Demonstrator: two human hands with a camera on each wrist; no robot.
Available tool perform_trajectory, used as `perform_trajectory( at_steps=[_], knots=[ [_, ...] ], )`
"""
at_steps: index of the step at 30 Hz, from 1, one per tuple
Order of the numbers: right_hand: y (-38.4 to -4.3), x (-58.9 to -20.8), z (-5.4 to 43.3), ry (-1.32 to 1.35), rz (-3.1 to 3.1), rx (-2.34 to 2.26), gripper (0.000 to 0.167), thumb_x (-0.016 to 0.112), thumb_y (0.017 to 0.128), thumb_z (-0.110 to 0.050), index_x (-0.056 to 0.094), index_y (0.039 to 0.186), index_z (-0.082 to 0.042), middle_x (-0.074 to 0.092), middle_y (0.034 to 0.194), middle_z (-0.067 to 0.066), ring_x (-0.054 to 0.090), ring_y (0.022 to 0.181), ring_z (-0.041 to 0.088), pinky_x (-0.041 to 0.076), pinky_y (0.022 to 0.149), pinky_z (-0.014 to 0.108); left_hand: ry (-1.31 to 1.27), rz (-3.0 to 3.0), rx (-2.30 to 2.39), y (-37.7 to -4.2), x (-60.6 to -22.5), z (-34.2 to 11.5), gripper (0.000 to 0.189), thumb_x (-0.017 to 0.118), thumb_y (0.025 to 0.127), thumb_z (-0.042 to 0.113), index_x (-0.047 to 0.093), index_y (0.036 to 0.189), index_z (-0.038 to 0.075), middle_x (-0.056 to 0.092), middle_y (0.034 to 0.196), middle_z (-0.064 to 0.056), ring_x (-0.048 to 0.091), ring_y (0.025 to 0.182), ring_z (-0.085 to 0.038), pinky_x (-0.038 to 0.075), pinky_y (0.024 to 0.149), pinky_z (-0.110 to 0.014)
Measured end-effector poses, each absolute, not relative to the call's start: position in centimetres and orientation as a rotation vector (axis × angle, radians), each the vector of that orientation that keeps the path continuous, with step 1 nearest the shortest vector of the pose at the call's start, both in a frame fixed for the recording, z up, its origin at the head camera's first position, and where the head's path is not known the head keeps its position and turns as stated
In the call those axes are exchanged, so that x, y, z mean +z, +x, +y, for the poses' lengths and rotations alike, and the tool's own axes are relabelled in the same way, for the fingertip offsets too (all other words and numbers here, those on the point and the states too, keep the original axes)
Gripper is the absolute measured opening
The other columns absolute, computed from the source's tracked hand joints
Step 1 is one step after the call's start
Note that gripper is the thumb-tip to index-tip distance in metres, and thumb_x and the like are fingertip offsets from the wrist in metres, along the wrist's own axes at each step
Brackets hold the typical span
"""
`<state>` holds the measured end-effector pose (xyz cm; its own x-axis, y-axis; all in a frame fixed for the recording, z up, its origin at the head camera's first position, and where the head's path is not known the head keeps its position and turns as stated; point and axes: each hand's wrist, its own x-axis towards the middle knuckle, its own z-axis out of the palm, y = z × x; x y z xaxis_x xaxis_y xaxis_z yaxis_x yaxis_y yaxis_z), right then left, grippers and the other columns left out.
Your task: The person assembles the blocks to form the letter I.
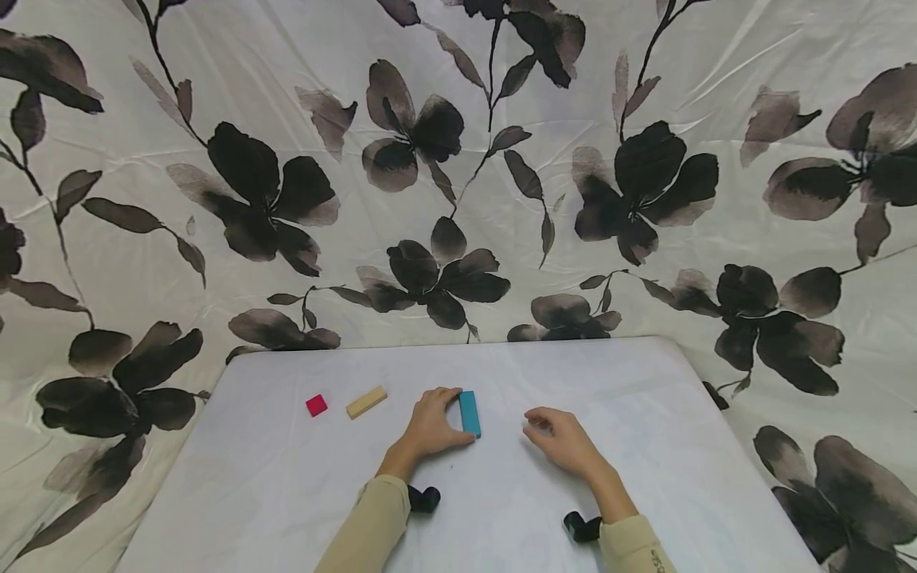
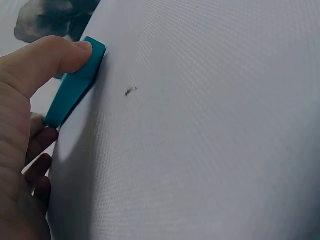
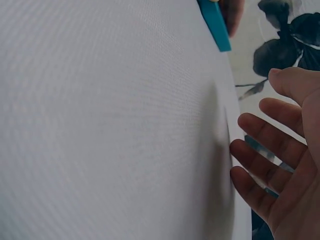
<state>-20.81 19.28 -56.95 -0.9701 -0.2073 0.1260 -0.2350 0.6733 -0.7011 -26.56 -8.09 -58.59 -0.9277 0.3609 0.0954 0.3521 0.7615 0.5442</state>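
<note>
A teal rectangular block (image 1: 469,414) lies lengthwise away from the person near the middle of the white table. My left hand (image 1: 432,422) grips it by its two short ends, thumb at the near end and a fingertip at the far one. In the left wrist view, the thumb (image 2: 75,56) presses on the end of the teal block (image 2: 75,92). To the right of the block, and apart from it, my right hand (image 1: 566,440) hovers with loosely bent fingers and nothing in them. The right wrist view shows those fingers (image 3: 272,135) spread, close over the table surface.
On the table's left part lie a small red block (image 1: 316,405) and a pale wooden block (image 1: 367,403). The white table (image 1: 286,493) ends at a rounded back edge, against a cloth with dark flowers (image 1: 423,278). Black devices (image 1: 582,527) sit at both wrists.
</note>
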Motion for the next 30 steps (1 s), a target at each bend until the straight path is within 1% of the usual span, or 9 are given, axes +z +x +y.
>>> perform_trajectory(
  at_steps=[10, 15, 24, 30],
  knots=[
    [-20.8, -56.9, 18.9, 0.390, -2.821, 1.234, 0.024, 0.071, 0.090, -0.023, 0.070, 0.112, -0.012, 0.068, 0.102, -0.006, 0.062, 0.097, 0.014, 0.048, 0.085, 0.041, 0.597, 2.943, 0.890, -26.6, -58.9, -8.1, 0.092, 0.082, 0.064, 0.054, 0.052, 0.139, 0.010, 0.056, 0.129, -0.009, 0.045, 0.122, -0.031, 0.036, 0.099, -0.052],
    [-20.8, -56.8, 18.5, 0.396, -2.837, 1.233, 0.025, 0.070, 0.091, -0.024, 0.069, 0.113, -0.013, 0.068, 0.103, -0.006, 0.061, 0.098, 0.013, 0.048, 0.086, 0.041, 0.596, 2.939, 0.898, -26.6, -58.8, -8.1, 0.092, 0.081, 0.065, 0.054, 0.051, 0.139, 0.010, 0.055, 0.130, -0.009, 0.045, 0.123, -0.031, 0.036, 0.099, -0.052],
    [-21.1, -56.6, 17.8, 0.437, -2.829, 1.252, 0.027, 0.069, 0.091, -0.024, 0.069, 0.114, -0.010, 0.068, 0.103, -0.005, 0.061, 0.097, 0.014, 0.048, 0.086, 0.041, 0.607, 2.930, 0.907, -26.6, -58.5, -8.0, 0.090, 0.082, 0.066, 0.050, 0.051, 0.140, 0.008, 0.056, 0.129, -0.011, 0.045, 0.123, -0.033, 0.035, 0.100, -0.053],
    [-21.3, -56.6, 17.1, 0.463, -2.830, 1.280, 0.025, 0.068, 0.093, -0.023, 0.068, 0.114, -0.010, 0.067, 0.104, -0.005, 0.061, 0.098, 0.014, 0.048, 0.086, 0.041, 0.582, 2.910, 0.920, -26.6, -58.6, -8.1, 0.089, 0.081, 0.066, 0.048, 0.051, 0.141, 0.010, 0.055, 0.129, -0.010, 0.044, 0.123, -0.032, 0.035, 0.100, -0.052]
  ],
)
